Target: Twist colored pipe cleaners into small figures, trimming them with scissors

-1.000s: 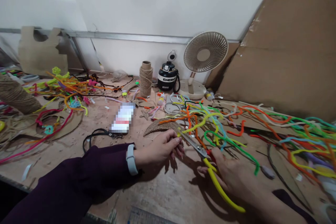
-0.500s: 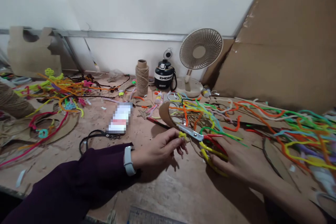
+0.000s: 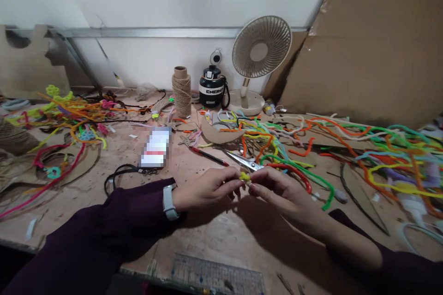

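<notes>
A small yellow piece of bent pipe cleaner (image 3: 244,177) is pinched between both hands above the bench. My left hand (image 3: 211,188), with a pale watch band at the wrist, grips it from the left with thumb and fingers. From the other side, my right hand (image 3: 278,191) closes its thumb and fingertips on the same piece. Just behind the right hand lie the scissors (image 3: 247,162), blades pointing left; part of their handles is hidden by the hand. A red and black pen (image 3: 209,155) lies beyond the left hand, near a crescent of cardboard (image 3: 221,134).
Loose coloured pipe cleaners (image 3: 304,140) spread over the right side, more (image 3: 74,110) at the left. A phone (image 3: 155,147), twine spool (image 3: 182,94), black bottle (image 3: 212,90) and fan (image 3: 262,48) stand or lie behind. A clear ruler (image 3: 216,274) lies at the front edge.
My right hand has let go of the scissors, which now lie on the bench. It has moved left and taken hold of the yellow piece with my left hand. The camera view has shifted slightly.
</notes>
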The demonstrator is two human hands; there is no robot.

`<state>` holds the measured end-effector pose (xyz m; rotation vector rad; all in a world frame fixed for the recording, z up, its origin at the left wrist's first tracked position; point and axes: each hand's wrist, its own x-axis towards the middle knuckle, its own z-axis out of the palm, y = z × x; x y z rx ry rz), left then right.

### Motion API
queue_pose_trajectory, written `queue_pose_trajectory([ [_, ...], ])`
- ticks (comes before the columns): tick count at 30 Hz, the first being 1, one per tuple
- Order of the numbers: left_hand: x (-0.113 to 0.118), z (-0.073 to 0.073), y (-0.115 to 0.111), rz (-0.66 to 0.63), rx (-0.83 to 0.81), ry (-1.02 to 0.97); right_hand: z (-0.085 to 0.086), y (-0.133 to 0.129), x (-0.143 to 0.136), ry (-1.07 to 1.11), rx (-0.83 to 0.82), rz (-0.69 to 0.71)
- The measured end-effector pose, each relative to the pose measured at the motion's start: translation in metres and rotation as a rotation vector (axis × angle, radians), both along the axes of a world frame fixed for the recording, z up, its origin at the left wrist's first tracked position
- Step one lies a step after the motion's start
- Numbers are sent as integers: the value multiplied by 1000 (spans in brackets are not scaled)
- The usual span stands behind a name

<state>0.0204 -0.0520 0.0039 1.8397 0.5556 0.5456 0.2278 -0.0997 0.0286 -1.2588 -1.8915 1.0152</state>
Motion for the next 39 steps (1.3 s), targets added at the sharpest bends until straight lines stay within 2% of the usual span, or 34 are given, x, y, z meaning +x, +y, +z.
queue_pose_trajectory([
  [3, -1, 4, 3, -5, 74, 50, -5, 1, 4, -29, 12, 19],
  [8, -8, 15, 12, -58, 325, 220, -13, 4, 9, -162, 211, 50],
  [15, -12, 12, 13, -115, 553, 343, -21, 5, 5, -272, 358, 90],
  [19, -18, 24, 16, -103, 700, 521, -22, 3, 7, -561, 566, 209],
  [22, -23, 33, 21, -28, 770, 562, -20, -1, 7, -815, 732, 325],
  [24, -26, 36, 23, -1, 808, 590, -18, -4, 5, -884, 804, 370],
  [28, -27, 34, 24, 22, 861, 624, -15, -10, 4, -800, 767, 336],
  [32, -26, 32, 25, 39, 885, 640, -21, -16, 8, -701, 800, 249],
  [39, -27, 30, 26, 39, 871, 676, -37, -16, 7, -775, 714, 398],
])
